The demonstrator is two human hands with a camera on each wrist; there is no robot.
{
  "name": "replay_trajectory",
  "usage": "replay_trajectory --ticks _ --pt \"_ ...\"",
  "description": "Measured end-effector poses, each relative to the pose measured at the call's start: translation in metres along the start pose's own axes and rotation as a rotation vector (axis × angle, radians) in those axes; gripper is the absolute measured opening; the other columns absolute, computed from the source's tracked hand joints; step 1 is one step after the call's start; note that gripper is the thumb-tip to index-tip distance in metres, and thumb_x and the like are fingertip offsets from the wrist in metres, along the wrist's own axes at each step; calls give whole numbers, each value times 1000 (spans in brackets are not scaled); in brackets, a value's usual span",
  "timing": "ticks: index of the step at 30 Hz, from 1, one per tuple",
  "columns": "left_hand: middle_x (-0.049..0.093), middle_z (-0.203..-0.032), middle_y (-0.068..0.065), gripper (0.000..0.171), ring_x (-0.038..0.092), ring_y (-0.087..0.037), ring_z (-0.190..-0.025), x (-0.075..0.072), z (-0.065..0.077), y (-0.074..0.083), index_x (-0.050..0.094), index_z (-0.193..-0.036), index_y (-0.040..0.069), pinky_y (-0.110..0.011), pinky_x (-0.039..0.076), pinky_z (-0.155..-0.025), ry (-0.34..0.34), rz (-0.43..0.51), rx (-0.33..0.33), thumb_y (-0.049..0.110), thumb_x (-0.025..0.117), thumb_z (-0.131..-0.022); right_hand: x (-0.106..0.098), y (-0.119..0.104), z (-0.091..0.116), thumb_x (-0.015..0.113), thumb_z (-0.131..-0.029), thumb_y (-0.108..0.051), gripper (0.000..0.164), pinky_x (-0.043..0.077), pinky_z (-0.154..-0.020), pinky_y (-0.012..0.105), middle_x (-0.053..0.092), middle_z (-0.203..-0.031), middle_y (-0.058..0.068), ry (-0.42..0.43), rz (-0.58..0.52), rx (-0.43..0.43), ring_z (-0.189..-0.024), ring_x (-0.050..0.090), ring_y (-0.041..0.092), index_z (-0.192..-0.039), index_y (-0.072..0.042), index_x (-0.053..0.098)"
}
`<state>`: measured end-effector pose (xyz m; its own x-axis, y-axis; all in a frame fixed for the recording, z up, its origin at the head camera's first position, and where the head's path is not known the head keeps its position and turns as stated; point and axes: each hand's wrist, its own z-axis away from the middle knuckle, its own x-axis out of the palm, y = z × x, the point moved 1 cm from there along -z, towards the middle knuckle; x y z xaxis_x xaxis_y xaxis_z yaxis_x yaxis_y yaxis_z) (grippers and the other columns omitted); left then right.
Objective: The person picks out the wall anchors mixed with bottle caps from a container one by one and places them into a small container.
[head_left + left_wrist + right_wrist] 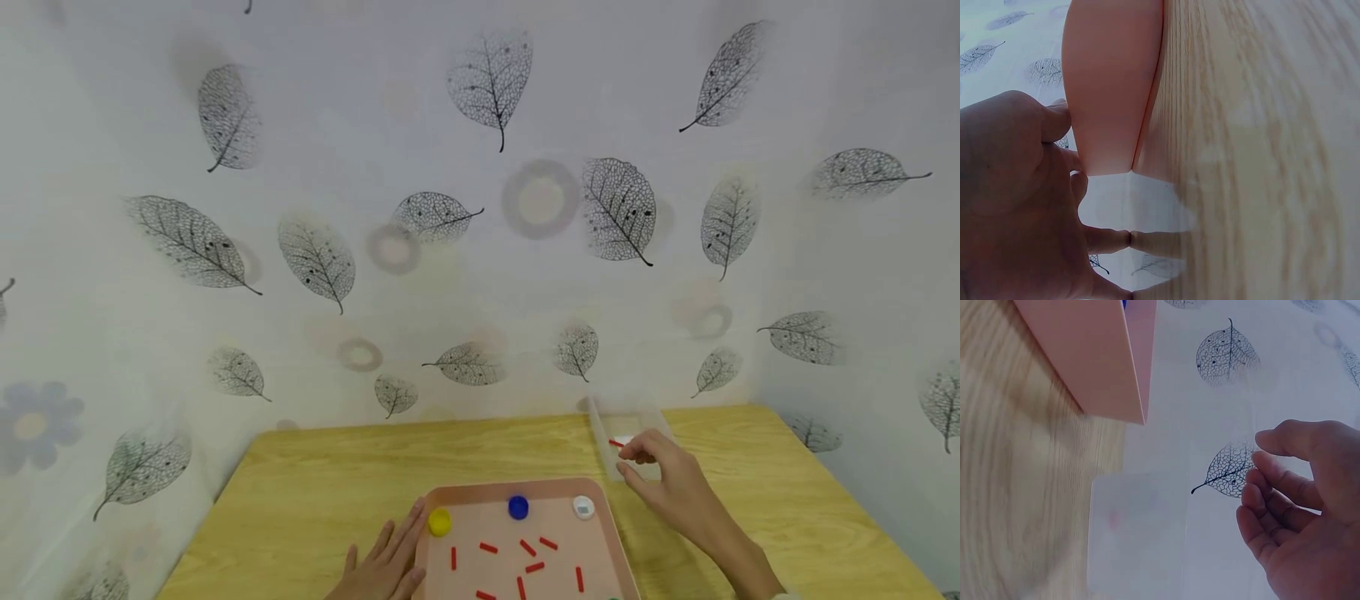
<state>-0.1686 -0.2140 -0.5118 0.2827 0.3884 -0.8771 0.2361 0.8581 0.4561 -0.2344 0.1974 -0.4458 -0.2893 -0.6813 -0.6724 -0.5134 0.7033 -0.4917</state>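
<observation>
The straight-fingered left hand touches the tray; the right hand, loosely curved, seemingly empty, hovers at the clear box. Inside, a red stick looks light, stiff; pinch mid-length.

I am seeing a pink tray bearing bright red strips, its discs showing yellow, deep blue and white. The box is looking milky and translucent. I am viewing a yellowish, wood-grained table; behind, the whitish backdrop is displaying black veined leaves, faint greyish rings and a pale purple flower with a yellowish centre.
</observation>
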Motion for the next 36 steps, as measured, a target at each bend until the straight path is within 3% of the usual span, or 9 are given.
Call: replay_trajectory --ticks 5,9,14,18,22,25,29,32,36 --pt "8 -159 4 66 23 -45 -136 0 0 2 6 -153 32 -84 4 -86 -12 9 -5 61 23 -97 1 -8 12 76 -80 -8 24 48 -72 21 57 -86 -18 11 -18 -26 -80 59 8 -87 -25 60" --pt "13 -158 0 67 19 -44 -138 -1 3 3 7 -153 34 -82 0 -88 -60 9 -34 65 23 -95 3 -14 21 77 -78 -6 27 48 -72 18 56 -86 -19 6 -38 -22 -80 58 6 -88 -26 60" --pt "16 -158 -4 68 18 -43 -139 -1 5 5 10 -153 33 -81 -1 -89 -70 36 -59 66 22 -95 10 -21 31 79 -74 -2 30 49 -70 21 56 -85 -17 3 -75 -56 -78 56 4 -88 -23 61" --pt "20 -157 -6 70 17 -42 -139 0 5 4 11 -153 33 -80 -2 -90 -92 3 -85 68 21 -93 18 -23 36 79 -74 -2 28 50 -69 22 56 -86 -15 -14 -125 -84 -77 57 7 -88 -19 62" --pt "12 -159 -2 67 22 -44 -137 0 2 4 8 -153 32 -83 2 -88 -42 0 -35 64 22 -96 24 -26 43 74 -83 -11 21 52 -68 26 56 -87 -15 -85 -190 -44 -78 57 5 -90 -24 60" --pt "13 -158 -2 68 20 -44 -138 0 4 5 9 -153 32 -82 1 -89 -55 -6 -49 65 22 -95 28 -28 47 68 -89 -17 13 52 -68 29 56 -89 -11 -162 -256 -9 -80 56 5 -93 -25 59" --pt "15 -158 -4 69 17 -43 -139 -2 5 6 9 -153 33 -81 0 -89 -93 -23 -60 67 21 -94 32 -30 51 63 -93 -20 5 51 -70 29 57 -91 -6 -275 -337 65 -82 56 7 -94 -20 58" --pt "8 -159 1 65 22 -45 -136 -2 3 5 6 -153 32 -84 5 -86 -50 -10 -7 61 21 -97 35 -30 53 62 -93 -24 9 51 -72 27 58 -93 -3 -346 -358 120 -83 56 8 -97 -17 59" --pt "3 -159 7 62 26 -46 -135 -1 0 1 4 -153 32 -85 8 -83 -13 -5 20 57 21 -99 39 -30 56 62 -93 -24 12 52 -73 26 57 -94 0 -399 -362 86 -84 57 10 -101 -16 58"
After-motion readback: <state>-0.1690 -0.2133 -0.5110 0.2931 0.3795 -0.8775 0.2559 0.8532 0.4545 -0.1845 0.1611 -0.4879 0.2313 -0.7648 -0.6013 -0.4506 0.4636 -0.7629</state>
